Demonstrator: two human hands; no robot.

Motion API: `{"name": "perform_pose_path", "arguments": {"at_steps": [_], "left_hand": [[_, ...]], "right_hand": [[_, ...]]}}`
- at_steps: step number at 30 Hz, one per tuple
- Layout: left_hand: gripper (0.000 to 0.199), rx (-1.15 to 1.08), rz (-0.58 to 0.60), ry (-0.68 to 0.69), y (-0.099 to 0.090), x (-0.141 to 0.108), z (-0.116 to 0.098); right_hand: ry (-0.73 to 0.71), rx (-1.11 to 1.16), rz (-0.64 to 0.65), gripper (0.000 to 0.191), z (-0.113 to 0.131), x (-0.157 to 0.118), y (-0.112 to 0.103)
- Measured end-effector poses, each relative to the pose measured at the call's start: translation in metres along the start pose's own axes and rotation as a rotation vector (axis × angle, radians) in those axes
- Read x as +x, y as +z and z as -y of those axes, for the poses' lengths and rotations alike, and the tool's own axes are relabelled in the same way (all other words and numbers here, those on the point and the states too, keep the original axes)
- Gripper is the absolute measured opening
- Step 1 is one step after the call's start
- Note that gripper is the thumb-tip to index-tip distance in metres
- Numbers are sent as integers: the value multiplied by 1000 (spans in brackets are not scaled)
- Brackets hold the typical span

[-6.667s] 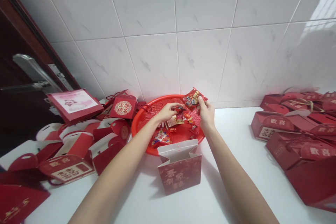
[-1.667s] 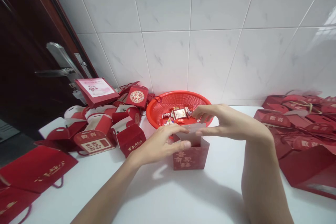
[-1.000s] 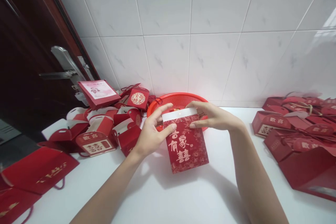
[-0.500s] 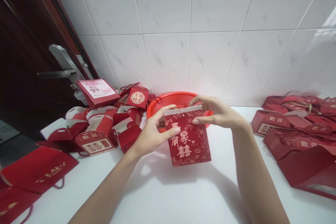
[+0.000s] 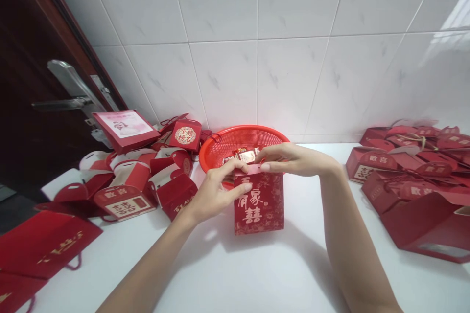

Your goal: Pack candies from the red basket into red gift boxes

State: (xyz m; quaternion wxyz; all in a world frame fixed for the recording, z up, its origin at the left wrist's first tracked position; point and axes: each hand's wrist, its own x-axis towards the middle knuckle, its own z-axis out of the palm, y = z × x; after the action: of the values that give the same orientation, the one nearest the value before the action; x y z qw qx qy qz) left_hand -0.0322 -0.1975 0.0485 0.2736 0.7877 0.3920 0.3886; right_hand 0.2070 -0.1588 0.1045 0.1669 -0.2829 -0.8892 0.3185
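A red paper gift bag [image 5: 266, 208] with pink characters and a floral print is held upright above the white table, its printed face toward me. My left hand [image 5: 220, 188] grips its upper left side, thumb on the front and fingers behind the top edge. At the upper right, my right hand [image 5: 290, 159] pinches the pale pink top edge, with some fingers hidden behind it. Just beyond the bag stands a red-orange plastic basket [image 5: 216, 146], holding several small wrapped packets [image 5: 246, 155].
Several opened red gift boxes [image 5: 128, 190] crowd the left side, with a larger red bag [image 5: 47, 249] nearer me. More red boxes [image 5: 414, 166] are piled at the right. A tiled wall [image 5: 286, 78] rises behind the table, and a dark door [image 5: 33, 58] stands at left.
The bag has turned more upright, and its top edge now tilts to show pink. Packets in the basket have come into view. My right hand has shifted slightly down and the view slightly right.
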Motion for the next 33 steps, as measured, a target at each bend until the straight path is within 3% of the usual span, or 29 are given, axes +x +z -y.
{"name": "perform_pose_path", "arguments": {"at_steps": [2,5,15,19,22,24,29,33], "left_hand": [[14,2,14,2,3,1,3],[12,28,13,23,7,1,6],[8,80,80,62,7,1,7],[29,19,52,13,3,2,9],[23,99,54,-12,0,2,9],[13,173,98,18,-1,3,7],[16,246,210,112,2,1,-1],[17,271,223,140,4,-2,-1]], "right_hand": [[50,-75,36,24,-4,4,2],[121,-155,99,30,-7,10,5],[171,-187,132,29,-1,17,13],[190,-210,146,36,1,19,16],[171,-239,113,37,4,19,18],[177,-262,117,34,5,19,19],[270,-226,181,7,9,13,15],[331,-219,163,15,10,3,8]]}}
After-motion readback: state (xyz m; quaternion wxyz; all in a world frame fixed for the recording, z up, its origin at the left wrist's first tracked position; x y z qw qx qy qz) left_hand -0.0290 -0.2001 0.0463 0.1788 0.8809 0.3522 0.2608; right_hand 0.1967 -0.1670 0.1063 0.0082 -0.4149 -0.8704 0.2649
